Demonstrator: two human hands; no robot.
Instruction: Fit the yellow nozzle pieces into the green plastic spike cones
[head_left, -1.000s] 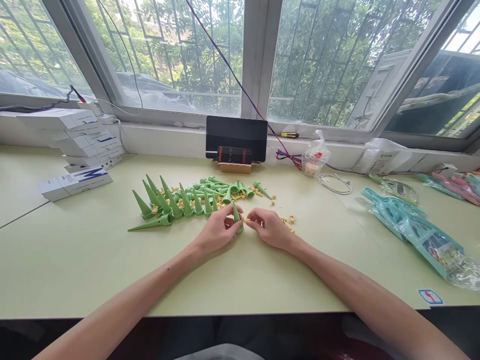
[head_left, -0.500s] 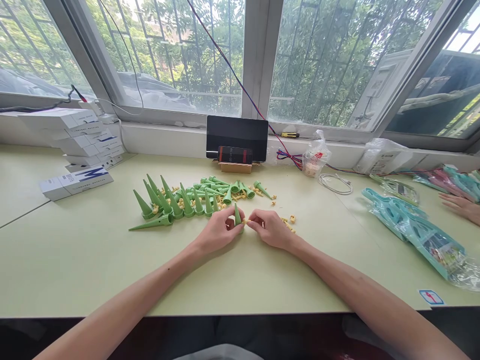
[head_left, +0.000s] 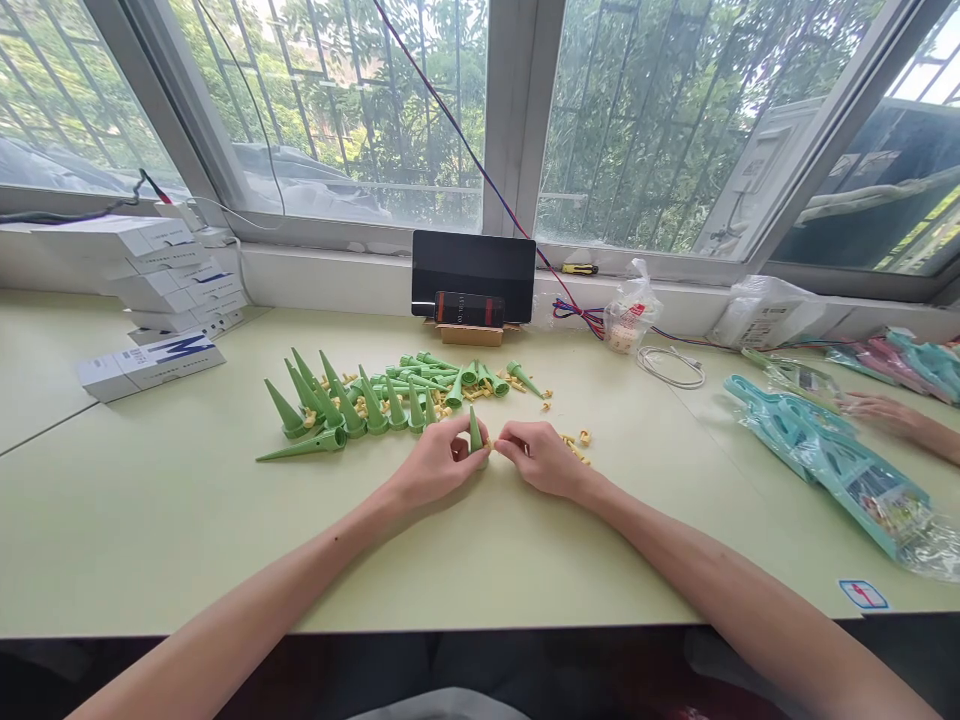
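Note:
Between the thumb and fingers of my left hand (head_left: pixel 442 458) a green plastic cone spike (head_left: pixel 475 432) stands upright, point up, its lower part partly covered. My right hand (head_left: pixel 541 457) pinches a small yellow plastic valve (head_left: pixel 490 446) against the spike's right side near its base. Whether the valve sits in a hole there is too small to tell. Left of my hands stands a row of upright green spikes (head_left: pixel 375 408), with one spike lying on its side (head_left: pixel 300 446) in front. Behind them lie more spikes and yellow pieces in a heap. A few loose yellow pieces (head_left: pixel 585 438) lie beyond my right wrist.
A phone (head_left: pixel 470 309) leans before a black tablet (head_left: pixel 474 262) at the sill. White boxes (head_left: pixel 154 365) stand at left. Bagged teal plastic items (head_left: pixel 832 460) lie at right, near another person's hand (head_left: pixel 885 412). A white cable (head_left: pixel 670 367) lies coiled at the back.
My hands, the spike and the yellow valve stay almost in place. At the far right, the other person's hand has moved left toward the bagged items.

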